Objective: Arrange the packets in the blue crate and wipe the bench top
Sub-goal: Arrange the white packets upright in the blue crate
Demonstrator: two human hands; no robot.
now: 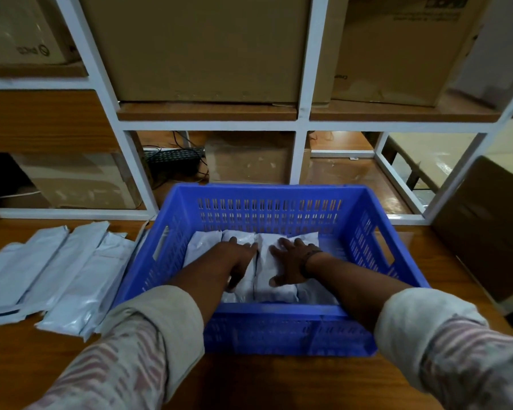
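left hand [238,261], right hand [288,266], flat on packets [275,291]

Bench [264,380] before you: crate [279,310] at centre, packets [203,247] side by side in it; loose packets [57,276] left of crate; shelving [304,113] behind.

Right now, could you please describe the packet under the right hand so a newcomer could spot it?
Find the blue crate on the bench. White packets lie side by side in it; this packet is just right of the middle. It alone has the right hand flat on it, a dark band at the wrist.
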